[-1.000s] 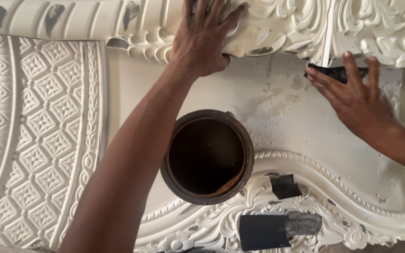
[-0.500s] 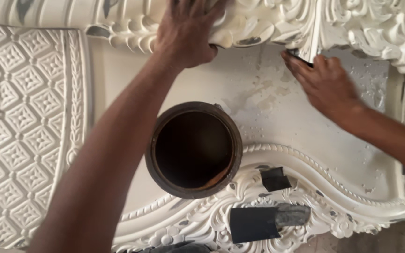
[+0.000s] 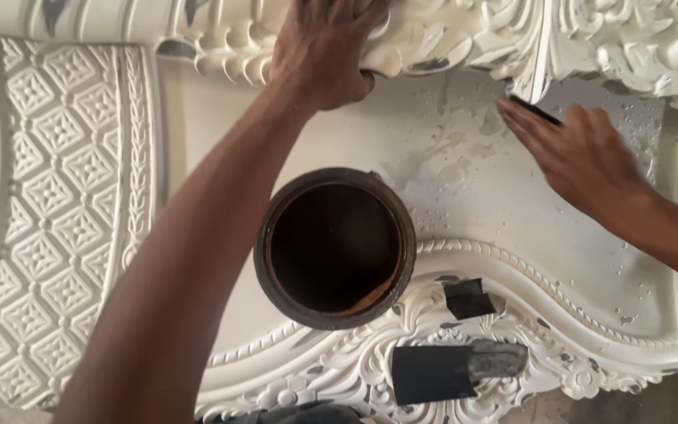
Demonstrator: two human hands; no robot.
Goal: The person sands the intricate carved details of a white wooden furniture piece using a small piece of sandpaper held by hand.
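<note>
While the left hand [image 3: 325, 49] presses flat on the carved moulding [image 3: 449, 35], the right hand [image 3: 578, 157] pinches dark sandpaper [image 3: 534, 110], a tin [image 3: 335, 247] standing between the arms.

A furniture-finishing workshop: white carved panel [image 3: 512, 330] fills the frame, sandpaper pieces [image 3: 425, 373] at bottom, tin [image 3: 335, 247] mid-frame.

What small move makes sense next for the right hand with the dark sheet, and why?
Probably a short rubbing stroke along the carved white moulding. The right hand presses a dark abrasive sheet at its lower edge, beside grey worn patches, while the left hand lies flat on the moulding, seemingly bracing it.
</note>
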